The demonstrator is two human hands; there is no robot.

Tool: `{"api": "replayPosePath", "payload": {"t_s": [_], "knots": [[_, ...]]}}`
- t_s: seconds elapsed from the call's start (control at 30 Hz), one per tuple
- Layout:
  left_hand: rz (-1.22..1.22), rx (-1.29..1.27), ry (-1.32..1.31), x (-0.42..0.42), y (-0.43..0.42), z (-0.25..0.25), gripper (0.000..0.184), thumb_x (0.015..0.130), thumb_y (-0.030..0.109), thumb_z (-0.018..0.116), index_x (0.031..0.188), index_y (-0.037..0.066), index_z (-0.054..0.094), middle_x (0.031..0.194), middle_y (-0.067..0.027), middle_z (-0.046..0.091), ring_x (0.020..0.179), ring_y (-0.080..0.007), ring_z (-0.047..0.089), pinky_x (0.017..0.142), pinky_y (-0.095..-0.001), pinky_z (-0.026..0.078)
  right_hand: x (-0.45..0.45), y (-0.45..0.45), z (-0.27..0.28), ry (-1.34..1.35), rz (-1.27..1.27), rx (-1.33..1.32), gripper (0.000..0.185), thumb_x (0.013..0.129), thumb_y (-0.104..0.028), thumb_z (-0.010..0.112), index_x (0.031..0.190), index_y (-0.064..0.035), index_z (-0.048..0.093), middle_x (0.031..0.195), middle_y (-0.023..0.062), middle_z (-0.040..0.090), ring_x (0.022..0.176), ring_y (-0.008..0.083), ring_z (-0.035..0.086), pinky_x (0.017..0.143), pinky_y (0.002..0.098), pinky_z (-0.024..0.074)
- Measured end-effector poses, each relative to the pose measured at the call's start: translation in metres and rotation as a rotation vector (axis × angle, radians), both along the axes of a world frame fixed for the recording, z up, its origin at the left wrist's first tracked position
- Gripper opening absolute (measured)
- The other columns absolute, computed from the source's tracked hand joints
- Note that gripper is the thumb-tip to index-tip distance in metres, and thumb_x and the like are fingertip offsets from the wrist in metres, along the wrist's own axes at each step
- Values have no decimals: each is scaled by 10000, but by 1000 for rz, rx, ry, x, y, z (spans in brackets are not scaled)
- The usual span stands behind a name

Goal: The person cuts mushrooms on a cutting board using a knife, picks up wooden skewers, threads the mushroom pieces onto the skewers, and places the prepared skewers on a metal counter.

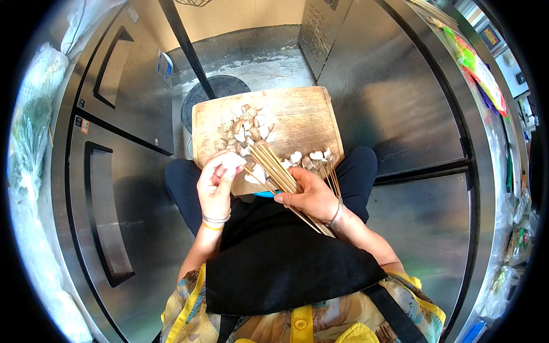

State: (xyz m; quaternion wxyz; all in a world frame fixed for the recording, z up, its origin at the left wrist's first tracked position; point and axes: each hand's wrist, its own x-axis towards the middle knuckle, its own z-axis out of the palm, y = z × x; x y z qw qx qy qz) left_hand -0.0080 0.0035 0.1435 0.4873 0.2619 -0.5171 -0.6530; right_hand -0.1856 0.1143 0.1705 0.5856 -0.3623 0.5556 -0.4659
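My left hand (214, 184) pinches a white mushroom slice (233, 160) between thumb and fingers above the near left part of the wooden cutting board (303, 117). My right hand (313, 197) is wrapped round a bundle of thin wooden skewers (270, 162). One skewer sticks out from the bundle with its tip at the slice; whether it has pierced it I cannot tell. Behind the hands lies a heap of cut mushroom pieces (247, 123). More mushroom pieces (316, 155) sit at the board's near right edge, with several skewers (333, 182) beside them.
The board sits by my knees, above a black apron (286, 257). Steel cabinets (134, 211) with handles stand close on the left, and others (394, 91) on the right. A dark round lid-like object (229, 86) and a black pole (189, 48) are behind the board. Plastic bags (37, 143) line the far left.
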Motion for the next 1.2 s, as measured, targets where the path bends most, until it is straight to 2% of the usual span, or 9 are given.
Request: {"api": "replayPosePath", "payload": {"t_s": [0.4,0.5,0.73,0.8,0.87,0.93,1.0,1.07,1.2], "knots": [[-21,-128,-212,-15,0,0,234,801,10,608,1035,-7,600,1089,-98,577,1050,-195,521,927,-309,395,-4,2,9,-9,8,-37,356,781,-83,685,1080,18,520,877,21,594,759,65,532,663,213,463],[17,-378,-381,-23,3,7,211,778,47,633,988,24,634,1045,-92,615,1096,-246,492,973,-345,348,-7,3,9,-63,-9,-20,361,783,-84,682,1087,19,516,873,23,593,752,64,535,655,214,465],[50,-527,-439,-47,6,15,354,797,101,639,1132,29,553,1158,-126,552,1157,-251,469,983,-358,349,-47,2,-11,-186,-278,-42,210,794,-68,665,959,-37,540,673,-15,547,504,48,452,461,175,355],[-114,-40,-234,-52,4,-13,366,856,119,593,1197,41,485,1214,-88,504,1139,-178,462,971,-307,351,-70,8,-29,-204,-323,5,165,808,-60,644,935,-41,540,663,-18,540,493,44,448,451,167,353],[-199,-18,-280,-49,2,-55,277,867,133,585,1123,60,509,1116,-68,546,1055,-177,521,928,-308,407,-83,15,-39,-178,-370,7,153,804,-74,648,901,-53,531,655,-30,536,483,45,434,438,182,343],[-586,488,-413,-49,11,-75,259,858,184,605,1065,58,515,1031,-85,570,973,-207,572,878,-329,463,-96,21,-57,-257,-420,24,141,810,-78,640,903,-54,537,633,-36,523,479,48,434,434,186,341],[-699,757,-512,-60,31,-80,314,847,266,621,1032,37,514,1035,-134,579,926,-241,598,835,-361,495,-101,25,-72,-263,-468,17,137,812,-79,636,906,-48,541,610,-33,518,466,51,431,421,190,333],[-949,800,-524,-72,42,-97,442,845,350,611,1110,13,504,1097,-154,567,978,-243,577,886,-347,467,-105,30,-84,-209,-478,93,117,817,-53,618,895,-48,531,607,-24,519,454,50,438,413,185,340],[-1183,928,-363,-103,50,-107,446,859,364,580,1149,33,505,1103,-119,568,1027,-221,543,938,-347,420,-103,33,-93,-132,-586,163,130,805,-62,630,871,-44,519,588,-19,502,447,57,425,409,195,334]]}}
